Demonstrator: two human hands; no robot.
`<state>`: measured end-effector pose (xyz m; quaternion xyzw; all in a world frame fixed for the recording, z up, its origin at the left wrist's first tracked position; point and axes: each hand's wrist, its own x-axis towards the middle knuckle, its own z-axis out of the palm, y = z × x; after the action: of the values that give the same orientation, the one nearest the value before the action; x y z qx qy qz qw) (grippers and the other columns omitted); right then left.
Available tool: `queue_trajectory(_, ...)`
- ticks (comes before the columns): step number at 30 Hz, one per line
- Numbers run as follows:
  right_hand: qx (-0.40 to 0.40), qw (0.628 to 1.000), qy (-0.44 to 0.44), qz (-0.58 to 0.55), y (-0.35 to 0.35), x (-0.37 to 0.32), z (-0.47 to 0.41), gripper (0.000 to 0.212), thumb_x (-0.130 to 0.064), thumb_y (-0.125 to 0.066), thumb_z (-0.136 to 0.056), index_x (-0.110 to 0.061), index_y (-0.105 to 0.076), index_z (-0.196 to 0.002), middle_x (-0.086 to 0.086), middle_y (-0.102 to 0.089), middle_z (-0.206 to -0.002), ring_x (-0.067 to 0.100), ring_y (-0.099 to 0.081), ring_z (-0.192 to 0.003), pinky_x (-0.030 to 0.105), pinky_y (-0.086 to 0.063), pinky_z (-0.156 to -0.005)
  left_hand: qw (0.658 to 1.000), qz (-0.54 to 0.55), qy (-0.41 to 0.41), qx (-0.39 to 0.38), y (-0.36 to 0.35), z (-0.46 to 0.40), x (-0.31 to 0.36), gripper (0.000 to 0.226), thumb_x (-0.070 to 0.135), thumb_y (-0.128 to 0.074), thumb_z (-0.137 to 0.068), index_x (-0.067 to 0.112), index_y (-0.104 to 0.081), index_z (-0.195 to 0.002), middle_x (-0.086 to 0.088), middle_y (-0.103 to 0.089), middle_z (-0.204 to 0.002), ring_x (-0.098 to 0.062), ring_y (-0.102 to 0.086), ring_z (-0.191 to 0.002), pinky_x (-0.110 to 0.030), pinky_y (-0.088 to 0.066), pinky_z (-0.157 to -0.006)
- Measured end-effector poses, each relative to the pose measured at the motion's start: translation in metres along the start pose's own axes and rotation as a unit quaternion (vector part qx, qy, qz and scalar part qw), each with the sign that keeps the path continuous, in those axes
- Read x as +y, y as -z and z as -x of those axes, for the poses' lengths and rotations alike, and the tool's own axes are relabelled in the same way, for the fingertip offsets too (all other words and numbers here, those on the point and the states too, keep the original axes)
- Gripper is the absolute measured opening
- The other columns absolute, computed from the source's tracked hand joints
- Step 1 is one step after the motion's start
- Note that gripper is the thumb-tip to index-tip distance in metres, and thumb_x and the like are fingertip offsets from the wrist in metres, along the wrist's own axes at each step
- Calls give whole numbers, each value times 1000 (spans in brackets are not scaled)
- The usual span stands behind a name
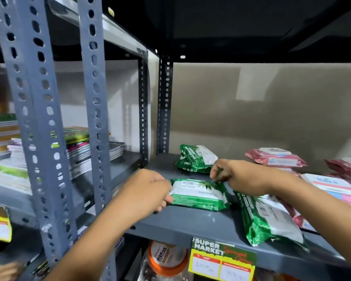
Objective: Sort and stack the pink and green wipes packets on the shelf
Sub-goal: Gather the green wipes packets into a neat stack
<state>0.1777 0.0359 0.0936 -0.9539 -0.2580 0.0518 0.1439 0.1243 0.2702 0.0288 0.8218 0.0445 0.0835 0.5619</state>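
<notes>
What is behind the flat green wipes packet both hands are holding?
Behind the flat green wipes packet on the grey metal shelf lies another green packet. The right hand covers its near corner.

Both bare forearms reached up and away from the person, converging toward the middle. The left hand (145,191) lay knuckles-up with its fingers curled under, thumb and fingertips closed on the left end of a green packet (199,194). The right hand (234,176) came in from the right, wrist bent, its thumb and forefinger pinched on the packet's far right corner while the other fingers stayed loosely tucked.
</notes>
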Motion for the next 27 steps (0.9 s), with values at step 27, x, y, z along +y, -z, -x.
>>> queue_trajectory(27,77,970,-57,-222,-19,-2,13,29,-5,-48,-81,-27,-61,-94,11,-73,-96,27,-74,-82,58,-58,-87,999,-37,-2,6,-5,0,28,40,50,-54,-63,14,-73,-68,-3,-73,-70,-38,-73,-86,-52,-56,-86)
